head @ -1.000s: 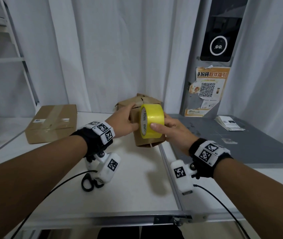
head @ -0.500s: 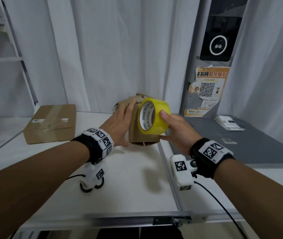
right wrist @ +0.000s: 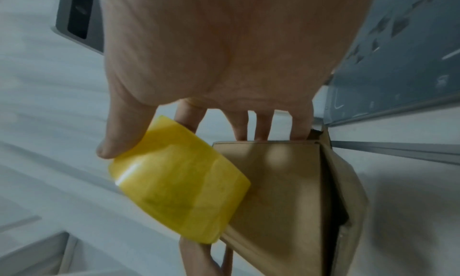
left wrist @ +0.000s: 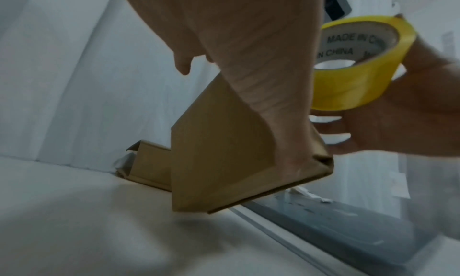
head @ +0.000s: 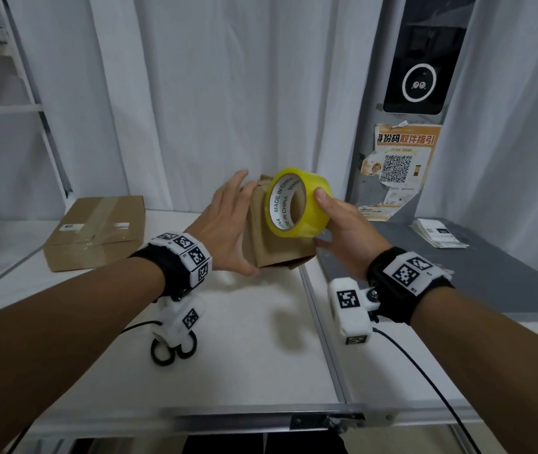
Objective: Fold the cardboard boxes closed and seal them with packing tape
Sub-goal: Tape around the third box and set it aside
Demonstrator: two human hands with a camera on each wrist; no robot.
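Left hand (left wrist: 239, 50): fills the upper middle of the frame, palm flat against the side of the cardboard box, thumb pointing down toward its lower right corner.
Cardboard box (left wrist: 224, 162): brown, centre of the frame, tilted, lower edge just above the white table.
Tape roll (left wrist: 358, 79): yellow, upper right, core printed "MADE IN CHINA".
Right hand (left wrist: 410, 122): right edge, gripping the tape roll.
Second cardboard piece (left wrist: 151, 164): left of centre, behind the box, against the curtain.
White table (left wrist: 87, 221): lower left.
Grey surface (left wrist: 348, 231): lower right.
White curtain (left wrist: 74, 73): left background.
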